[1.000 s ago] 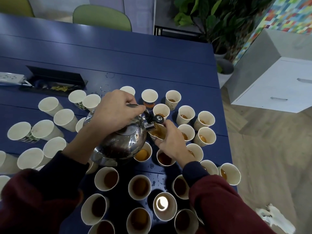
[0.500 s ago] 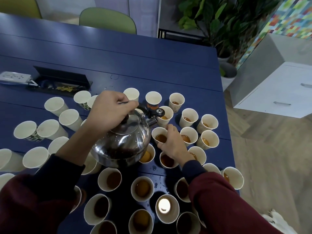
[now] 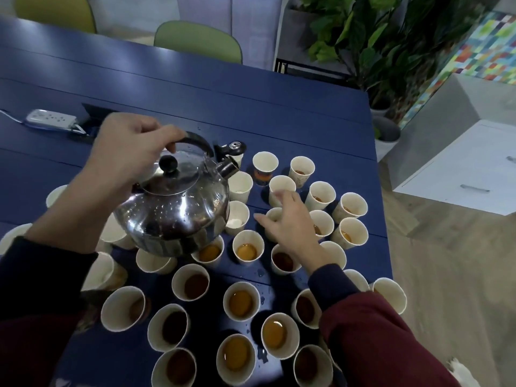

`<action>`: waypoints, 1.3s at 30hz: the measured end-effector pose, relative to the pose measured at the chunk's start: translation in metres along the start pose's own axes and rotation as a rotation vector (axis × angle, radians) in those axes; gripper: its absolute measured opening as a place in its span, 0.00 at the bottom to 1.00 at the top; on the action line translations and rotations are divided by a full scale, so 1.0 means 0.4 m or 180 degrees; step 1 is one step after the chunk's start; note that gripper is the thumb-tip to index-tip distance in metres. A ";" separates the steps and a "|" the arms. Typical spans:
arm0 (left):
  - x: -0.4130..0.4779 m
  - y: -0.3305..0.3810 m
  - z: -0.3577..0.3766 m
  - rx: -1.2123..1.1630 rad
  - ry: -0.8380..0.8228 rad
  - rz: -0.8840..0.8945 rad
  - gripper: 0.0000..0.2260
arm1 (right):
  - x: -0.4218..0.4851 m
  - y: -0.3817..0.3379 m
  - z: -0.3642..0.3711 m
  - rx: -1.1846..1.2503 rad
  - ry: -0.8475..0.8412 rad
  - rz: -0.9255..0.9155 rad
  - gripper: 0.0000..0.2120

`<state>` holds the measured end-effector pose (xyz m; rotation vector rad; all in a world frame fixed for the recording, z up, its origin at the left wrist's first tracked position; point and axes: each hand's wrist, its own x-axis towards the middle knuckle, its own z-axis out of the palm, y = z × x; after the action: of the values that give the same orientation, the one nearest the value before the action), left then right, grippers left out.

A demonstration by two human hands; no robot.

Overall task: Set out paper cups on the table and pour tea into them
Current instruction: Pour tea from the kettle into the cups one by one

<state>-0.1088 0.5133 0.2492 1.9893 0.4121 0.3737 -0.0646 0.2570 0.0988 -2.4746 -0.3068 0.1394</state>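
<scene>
My left hand grips the black handle of a steel kettle, held upright above the blue table with its spout toward the right. My right hand hovers with spread, relaxed fingers over a cup in the middle of the cluster; whether it touches the rim I cannot tell. Several white paper cups stand around, many holding tea, like one cup just in front of the kettle. Two cups beside the spout look empty.
A white power strip and a black cable box lie at the far left of the table. Green chairs stand behind it. A grey-white cabinet and potted plants are on the right, past the table's edge.
The kettle has been tipped back from pouring to upright and lifted left. My right hand has let go of the cup it was holding and opened above the cups.
</scene>
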 end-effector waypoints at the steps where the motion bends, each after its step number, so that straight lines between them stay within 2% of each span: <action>1: -0.002 -0.003 -0.013 0.0046 0.0002 0.0060 0.16 | 0.010 -0.019 0.010 0.0023 -0.0055 -0.0087 0.32; 7: -0.017 -0.056 -0.095 0.0162 -0.0087 0.0114 0.15 | 0.046 -0.111 0.146 -0.0572 -0.0503 -0.0048 0.32; 9: -0.011 -0.066 -0.115 0.0199 -0.0231 0.0133 0.14 | 0.050 -0.122 0.189 -0.0710 -0.0535 0.0164 0.31; 12: -0.003 -0.082 -0.144 0.0294 -0.0394 0.0189 0.14 | 0.052 -0.132 0.230 -0.0833 -0.0498 0.0451 0.32; 16: 0.013 -0.110 -0.179 0.0337 -0.0601 0.0288 0.14 | 0.038 -0.147 0.260 -0.0966 -0.0189 0.0585 0.28; 19: 0.022 -0.124 -0.184 0.0378 -0.0665 0.0338 0.14 | 0.028 -0.150 0.258 -0.0675 -0.0098 0.0664 0.28; 24: 0.040 -0.122 -0.184 0.0401 -0.0753 0.0427 0.14 | 0.005 -0.200 0.228 0.0058 0.0417 0.0434 0.31; 29: 0.053 -0.109 -0.177 0.0450 -0.0908 0.0551 0.14 | -0.020 -0.251 0.223 0.0225 0.0737 0.0031 0.34; 32: 0.061 -0.105 -0.171 0.0535 -0.0964 0.0576 0.14 | -0.025 -0.278 0.229 0.0300 0.0867 -0.0235 0.33; 39: 0.075 -0.097 -0.153 0.0945 -0.1001 0.0863 0.14 | -0.027 -0.293 0.235 0.0434 0.0873 -0.0271 0.31</action>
<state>-0.1133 0.5913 0.2429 2.3559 -0.0053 0.1665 -0.1130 0.3997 0.0956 -2.3052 -0.2740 -0.2071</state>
